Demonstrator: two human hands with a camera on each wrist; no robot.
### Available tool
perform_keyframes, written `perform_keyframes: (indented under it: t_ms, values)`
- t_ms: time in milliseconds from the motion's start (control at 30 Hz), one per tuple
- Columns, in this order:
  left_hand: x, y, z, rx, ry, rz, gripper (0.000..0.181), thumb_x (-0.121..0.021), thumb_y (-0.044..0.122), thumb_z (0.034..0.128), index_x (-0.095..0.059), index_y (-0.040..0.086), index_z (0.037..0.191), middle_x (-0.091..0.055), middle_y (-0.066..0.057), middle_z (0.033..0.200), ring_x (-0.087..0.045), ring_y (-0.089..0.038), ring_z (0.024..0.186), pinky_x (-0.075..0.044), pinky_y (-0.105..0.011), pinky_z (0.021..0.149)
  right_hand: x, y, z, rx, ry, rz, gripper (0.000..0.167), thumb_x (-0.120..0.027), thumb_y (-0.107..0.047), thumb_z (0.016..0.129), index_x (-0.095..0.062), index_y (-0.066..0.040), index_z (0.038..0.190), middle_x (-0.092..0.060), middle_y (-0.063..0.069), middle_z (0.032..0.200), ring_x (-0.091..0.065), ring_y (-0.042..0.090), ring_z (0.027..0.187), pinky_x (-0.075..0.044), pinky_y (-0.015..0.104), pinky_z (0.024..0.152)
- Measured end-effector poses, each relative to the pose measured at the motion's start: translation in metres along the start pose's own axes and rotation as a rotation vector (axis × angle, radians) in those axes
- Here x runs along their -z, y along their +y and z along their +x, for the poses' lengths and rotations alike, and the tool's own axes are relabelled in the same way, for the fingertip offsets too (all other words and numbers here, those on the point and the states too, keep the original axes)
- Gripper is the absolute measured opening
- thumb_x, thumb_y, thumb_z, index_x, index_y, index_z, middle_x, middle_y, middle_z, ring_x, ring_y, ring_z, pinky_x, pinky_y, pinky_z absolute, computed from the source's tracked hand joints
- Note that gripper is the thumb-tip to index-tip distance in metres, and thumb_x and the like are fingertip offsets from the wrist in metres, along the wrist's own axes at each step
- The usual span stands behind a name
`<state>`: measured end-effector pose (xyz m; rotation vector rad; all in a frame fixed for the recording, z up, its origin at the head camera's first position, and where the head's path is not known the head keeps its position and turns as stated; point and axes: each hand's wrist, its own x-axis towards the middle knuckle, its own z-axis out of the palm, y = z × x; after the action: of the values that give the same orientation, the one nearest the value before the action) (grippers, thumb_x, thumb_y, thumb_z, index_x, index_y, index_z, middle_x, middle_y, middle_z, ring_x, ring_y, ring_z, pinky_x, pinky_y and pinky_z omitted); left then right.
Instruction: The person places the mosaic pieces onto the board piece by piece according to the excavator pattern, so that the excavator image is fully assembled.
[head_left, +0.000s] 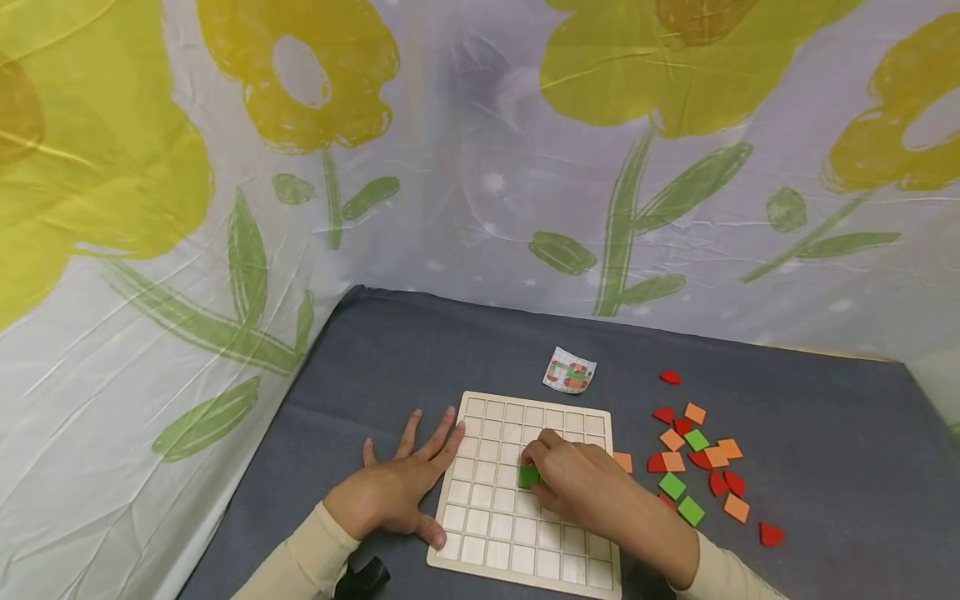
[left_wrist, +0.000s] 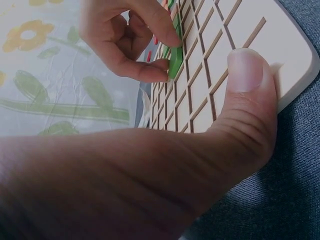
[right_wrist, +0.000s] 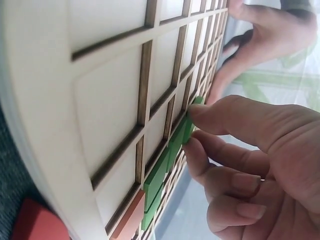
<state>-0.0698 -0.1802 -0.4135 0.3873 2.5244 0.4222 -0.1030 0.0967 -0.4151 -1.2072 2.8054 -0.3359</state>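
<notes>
A wooden grid board (head_left: 480,565) lies on the dark cloth. My right hand (head_left: 581,483) is over its middle, pinching a green square tile (left_wrist: 175,62) between thumb and fingertips at the grid. In the right wrist view, more green tiles (right_wrist: 157,172) and an orange tile (right_wrist: 131,215) sit in the grid beside the pinched one; from the head, the right hand hides most of them. My left hand (head_left: 401,487) spreads its fingers along the board's left edge, the thumb (left_wrist: 250,80) resting on the near-left corner.
Loose red, orange and green tiles (head_left: 690,510) are scattered right of the board. One orange tile (head_left: 622,462) lies close against its right edge. Behind the board is a small pattern card (head_left: 570,372). A flower-printed curtain (head_left: 450,208) hangs behind the table.
</notes>
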Motion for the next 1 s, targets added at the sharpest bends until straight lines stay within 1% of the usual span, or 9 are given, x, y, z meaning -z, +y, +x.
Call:
perform_keyframes:
  t_ms: [300,733,867,1000]
  values:
    - [0.000,0.000,0.001,-0.001,0.004,0.005,0.143,-0.094,0.052,0.0650,-0.003,0.027,0.172,0.014,0.003,0.178,0.017,-0.042,0.161,-0.005,-0.095,0.101,0.001,0.001,0.000,0.013,0.013,-0.017,0.025,-0.088,-0.016,0.085,-0.075,-0.012,0.106,-0.063,-0.002,0.094,-0.054,0.005,0.069,-0.047,0.023,0.056]
    - [0.000,0.000,0.001,0.003,0.003,0.005,0.142,-0.093,0.052,0.0650,-0.004,0.027,0.172,0.013,0.004,0.178,0.016,-0.042,0.161,-0.005,-0.095,0.101,0.002,0.003,-0.003,0.008,0.004,0.004,0.025,-0.088,-0.016,0.086,-0.075,-0.013,0.107,-0.063,-0.003,0.096,-0.055,0.005,0.069,-0.048,0.025,0.057]
    - [0.000,0.000,0.001,0.003,0.000,0.001,0.142,-0.094,0.052,0.0653,-0.003,0.028,0.172,0.013,0.004,0.178,0.016,-0.041,0.161,-0.004,-0.095,0.101,0.003,0.005,-0.006,-0.018,0.008,0.034,0.025,-0.086,-0.019,0.088,-0.075,-0.013,0.110,-0.065,-0.004,0.101,-0.057,0.005,0.070,-0.050,0.025,0.059]
    - [0.000,0.000,0.001,0.003,-0.003,-0.001,0.142,-0.094,0.051,0.0656,-0.003,0.028,0.172,0.014,0.005,0.178,0.016,-0.041,0.161,-0.004,-0.095,0.101,0.006,0.014,-0.015,-0.061,0.026,0.089,0.024,-0.084,-0.023,0.092,-0.074,-0.014,0.111,-0.065,-0.005,0.104,-0.057,0.002,0.071,-0.050,0.025,0.060]
